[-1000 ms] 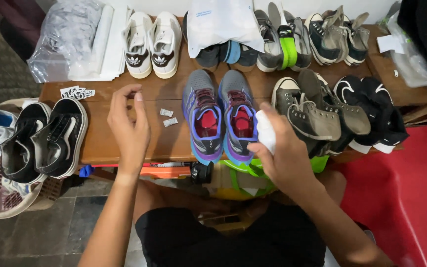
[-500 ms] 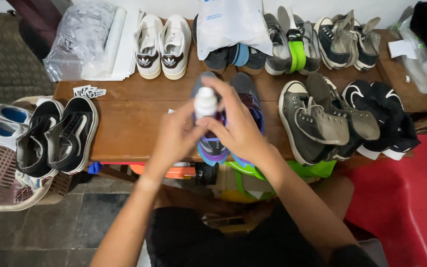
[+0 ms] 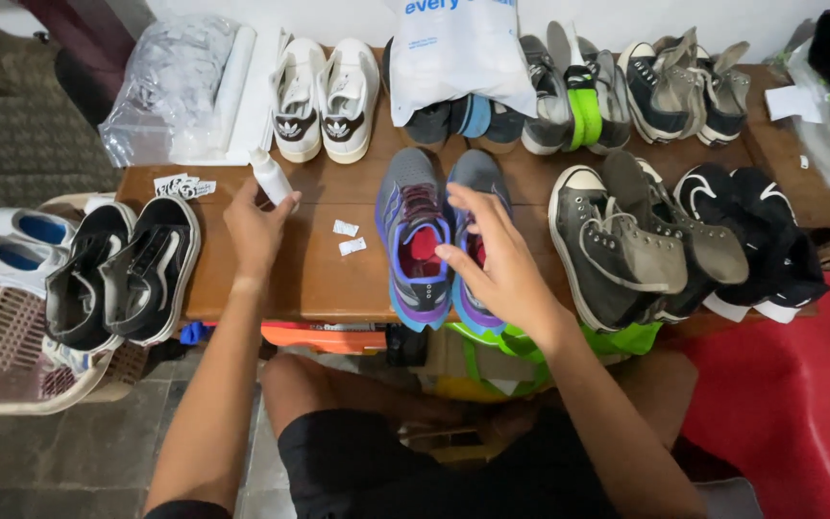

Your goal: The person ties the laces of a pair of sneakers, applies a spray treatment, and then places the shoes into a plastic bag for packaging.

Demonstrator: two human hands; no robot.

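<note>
1. Landmark: grey-and-purple running shoes [image 3: 425, 240], a pair standing side by side near the middle of the wooden table [image 3: 319, 279].
2. Right hand [image 3: 492, 259] lies over the right shoe of that pair, fingers spread, fingertips at the opening and laces. Touching it; not clearly gripping.
3. Left hand [image 3: 256, 231] is well left of the pair, fingers curled round the base of a small white bottle [image 3: 271, 178], which tilts up and away from the palm.
4. Two small white packets [image 3: 348, 237] lie on the table between bottle hand and pair.
5. Progress, judged: bottle is in hand and capped-looking, the pair is steadied; no sign yet of anything applied to the shoes.
6. White sneakers [image 3: 324, 96] stand behind the pair, to its left.
</note>
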